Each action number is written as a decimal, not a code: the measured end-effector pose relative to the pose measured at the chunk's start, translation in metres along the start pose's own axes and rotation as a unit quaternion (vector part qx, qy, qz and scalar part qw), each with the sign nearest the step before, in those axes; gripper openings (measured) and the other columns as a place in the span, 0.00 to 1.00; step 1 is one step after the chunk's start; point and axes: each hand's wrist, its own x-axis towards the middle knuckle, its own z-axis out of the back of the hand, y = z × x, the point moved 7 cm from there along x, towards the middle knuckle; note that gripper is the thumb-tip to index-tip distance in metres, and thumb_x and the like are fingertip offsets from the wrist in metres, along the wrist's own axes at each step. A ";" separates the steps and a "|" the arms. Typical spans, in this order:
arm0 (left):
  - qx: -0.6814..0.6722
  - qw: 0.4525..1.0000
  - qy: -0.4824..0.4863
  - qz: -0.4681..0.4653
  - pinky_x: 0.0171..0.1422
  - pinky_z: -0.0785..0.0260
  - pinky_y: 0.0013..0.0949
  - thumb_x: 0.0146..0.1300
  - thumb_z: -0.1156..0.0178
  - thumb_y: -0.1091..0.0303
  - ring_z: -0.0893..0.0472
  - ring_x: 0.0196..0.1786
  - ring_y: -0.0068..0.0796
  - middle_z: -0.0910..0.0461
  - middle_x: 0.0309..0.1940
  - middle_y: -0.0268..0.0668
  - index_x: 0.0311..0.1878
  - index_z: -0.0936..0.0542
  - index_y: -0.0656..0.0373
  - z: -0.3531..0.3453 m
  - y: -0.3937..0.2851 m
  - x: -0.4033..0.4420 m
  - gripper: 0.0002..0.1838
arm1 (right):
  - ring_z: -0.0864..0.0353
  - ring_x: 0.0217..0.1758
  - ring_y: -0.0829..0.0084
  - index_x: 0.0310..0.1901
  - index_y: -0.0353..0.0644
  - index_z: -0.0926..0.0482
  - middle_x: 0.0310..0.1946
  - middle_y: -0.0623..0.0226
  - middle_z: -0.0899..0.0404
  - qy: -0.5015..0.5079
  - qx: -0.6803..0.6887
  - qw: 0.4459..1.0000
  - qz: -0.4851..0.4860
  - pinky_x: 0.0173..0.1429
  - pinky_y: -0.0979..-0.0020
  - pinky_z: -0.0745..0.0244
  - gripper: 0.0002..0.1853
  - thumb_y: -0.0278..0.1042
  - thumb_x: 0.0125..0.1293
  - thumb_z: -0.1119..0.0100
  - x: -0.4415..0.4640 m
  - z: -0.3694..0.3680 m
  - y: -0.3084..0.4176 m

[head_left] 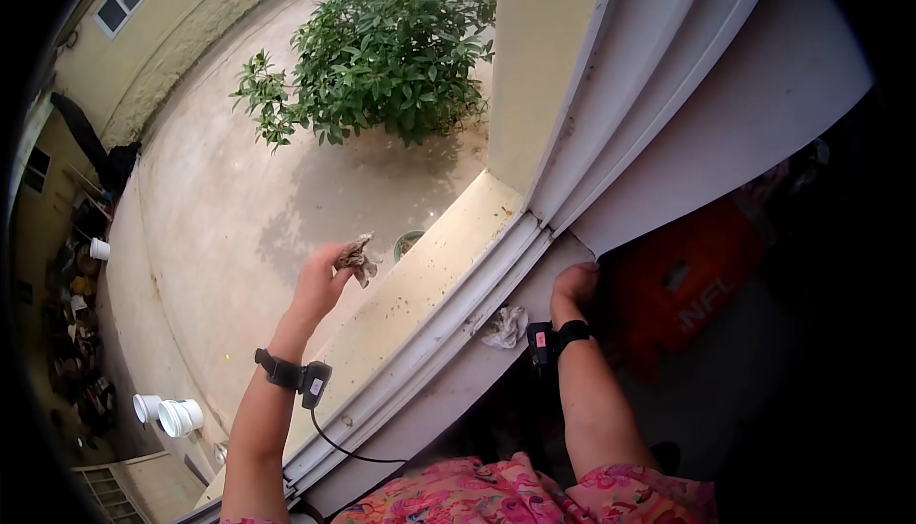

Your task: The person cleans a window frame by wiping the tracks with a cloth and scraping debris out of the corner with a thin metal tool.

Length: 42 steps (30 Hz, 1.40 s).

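Evidently, outside the window track (439, 328), the left hand (321, 282) pinches a crumpled rag (359, 262) between its fingers, seemingly the holding-out step; moving it calls for a firm pinch. Inside the track, the right hand's (574, 285) finger state cannot be told.

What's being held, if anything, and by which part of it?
The left grip pinches a crumpled grey-brown wad of paper or cloth by its left edge. Whether the right grip holds anything is unclear.
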 end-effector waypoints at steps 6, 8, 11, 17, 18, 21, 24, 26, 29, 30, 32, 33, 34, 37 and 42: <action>0.097 0.991 0.000 0.089 0.42 0.33 0.38 0.51 0.46 0.73 0.27 0.39 0.41 0.28 0.37 0.40 0.45 0.24 0.52 0.005 0.045 0.005 0.15 | 0.25 0.41 0.45 0.37 0.29 0.27 0.34 0.40 0.25 0.013 -0.015 1.000 -0.014 0.48 0.53 0.31 0.28 0.46 0.66 0.74 -0.002 0.002 -0.001; 0.104 0.993 -0.003 0.057 0.42 0.34 0.40 0.50 0.46 0.75 0.27 0.39 0.42 0.28 0.36 0.41 0.43 0.24 0.53 0.000 0.047 0.006 0.15 | 0.25 0.41 0.45 0.38 0.30 0.27 0.35 0.40 0.25 0.016 -0.005 1.000 -0.016 0.48 0.53 0.31 0.28 0.46 0.66 0.74 0.000 -0.003 -0.001; 0.068 0.997 0.000 -0.027 0.41 0.34 0.40 0.48 0.45 0.76 0.27 0.39 0.43 0.27 0.33 0.41 0.41 0.24 0.56 -0.002 0.007 0.009 0.14 | 0.25 0.41 0.45 0.38 0.30 0.27 0.35 0.40 0.25 0.019 -0.015 1.000 -0.013 0.48 0.53 0.31 0.28 0.46 0.66 0.74 0.001 -0.001 -0.002; -0.019 0.990 0.051 -0.132 0.38 0.31 0.38 0.44 0.44 0.78 0.26 0.36 0.42 0.28 0.32 0.41 0.38 0.25 0.57 -0.041 -0.090 0.003 0.14 | 0.24 0.38 0.44 0.36 0.29 0.26 0.32 0.41 0.24 0.007 -0.022 1.000 -0.012 0.45 0.53 0.29 0.28 0.46 0.66 0.74 0.002 -0.005 -0.003; -0.028 0.986 0.040 -0.159 0.38 0.31 0.37 0.44 0.43 0.77 0.25 0.36 0.42 0.28 0.33 0.40 0.39 0.25 0.57 -0.048 -0.100 0.002 0.15 | 0.24 0.37 0.45 0.35 0.29 0.26 0.31 0.41 0.24 -0.010 -0.011 1.000 -0.001 0.45 0.53 0.29 0.28 0.46 0.66 0.74 0.001 -0.003 -0.002; -0.057 0.970 0.069 -0.227 0.39 0.31 0.36 0.47 0.44 0.75 0.26 0.36 0.40 0.28 0.32 0.39 0.39 0.25 0.58 -0.072 -0.117 0.000 0.13 | 0.24 0.37 0.45 0.35 0.29 0.25 0.31 0.41 0.24 -0.025 -0.009 1.000 0.012 0.44 0.53 0.28 0.28 0.45 0.66 0.73 0.005 -0.007 -0.004; 0.002 0.933 0.134 -0.335 0.41 0.33 0.35 0.51 0.47 0.72 0.27 0.36 0.39 0.29 0.33 0.39 0.39 0.25 0.57 -0.092 -0.119 -0.013 0.10 | 0.24 0.37 0.45 0.34 0.29 0.25 0.31 0.41 0.24 -0.021 -0.020 1.000 0.011 0.44 0.54 0.29 0.27 0.45 0.66 0.72 0.009 -0.012 -0.008; 0.060 0.925 0.148 -0.346 0.43 0.34 0.33 0.51 0.48 0.71 0.28 0.40 0.35 0.29 0.36 0.36 0.39 0.24 0.57 -0.090 -0.117 -0.025 0.11 | 0.24 0.37 0.45 0.34 0.29 0.25 0.31 0.41 0.24 -0.022 -0.023 0.999 0.007 0.45 0.54 0.29 0.27 0.44 0.66 0.72 0.008 -0.011 -0.007; 0.119 0.922 0.185 -0.320 0.48 0.37 0.29 0.53 0.52 0.70 0.32 0.47 0.30 0.31 0.42 0.33 0.41 0.23 0.58 -0.096 -0.097 -0.054 0.13 | 0.24 0.38 0.45 0.35 0.29 0.26 0.31 0.41 0.24 -0.022 -0.021 1.000 0.005 0.45 0.54 0.29 0.27 0.45 0.66 0.72 0.008 -0.009 -0.006; 0.171 0.904 0.205 -0.334 0.47 0.37 0.29 0.53 0.52 0.70 0.32 0.46 0.30 0.31 0.41 0.33 0.41 0.23 0.58 -0.091 -0.102 -0.065 0.13 | 0.24 0.38 0.45 0.35 0.29 0.26 0.32 0.40 0.24 -0.014 -0.016 1.000 0.000 0.45 0.53 0.29 0.27 0.45 0.66 0.72 0.008 -0.010 -0.006; 0.242 0.873 0.236 -0.350 0.46 0.38 0.29 0.50 0.47 0.69 0.32 0.43 0.31 0.31 0.40 0.33 0.42 0.24 0.58 -0.088 -0.099 -0.081 0.14 | 0.24 0.38 0.45 0.35 0.30 0.26 0.32 0.40 0.24 -0.004 -0.008 1.000 -0.006 0.45 0.53 0.29 0.27 0.45 0.66 0.73 0.006 -0.010 -0.006; 0.243 0.873 0.236 -0.350 0.46 0.38 0.29 0.50 0.47 0.69 0.32 0.43 0.31 0.31 0.40 0.33 0.42 0.24 0.58 -0.081 -0.102 -0.082 0.14 | 0.24 0.38 0.45 0.36 0.30 0.26 0.33 0.40 0.25 -0.005 -0.008 1.000 -0.007 0.46 0.53 0.29 0.27 0.45 0.66 0.73 0.006 -0.010 -0.006; 0.195 0.881 0.274 -0.333 0.47 0.38 0.29 0.48 0.44 0.68 0.32 0.43 0.32 0.31 0.40 0.34 0.42 0.24 0.57 -0.072 -0.106 -0.084 0.15 | 0.24 0.39 0.44 0.36 0.30 0.26 0.33 0.40 0.25 -0.006 -0.008 1.000 -0.007 0.46 0.53 0.30 0.27 0.45 0.66 0.73 0.005 -0.009 -0.006; 0.109 0.896 0.305 -0.302 0.49 0.37 0.31 0.44 0.39 0.67 0.31 0.44 0.34 0.31 0.41 0.35 0.42 0.24 0.55 -0.058 -0.105 -0.074 0.18 | 0.24 0.39 0.44 0.37 0.31 0.26 0.33 0.40 0.24 -0.005 -0.012 1.000 -0.008 0.46 0.53 0.29 0.27 0.45 0.66 0.73 0.003 -0.007 -0.004; 0.089 0.925 0.255 -0.267 0.56 0.38 0.35 0.43 0.37 0.68 0.32 0.53 0.38 0.32 0.49 0.40 0.53 0.30 0.54 -0.060 -0.095 -0.054 0.29 | 0.24 0.38 0.44 0.37 0.30 0.26 0.33 0.41 0.24 0.014 -0.008 1.000 -0.015 0.45 0.52 0.29 0.27 0.46 0.66 0.74 0.005 -0.009 -0.007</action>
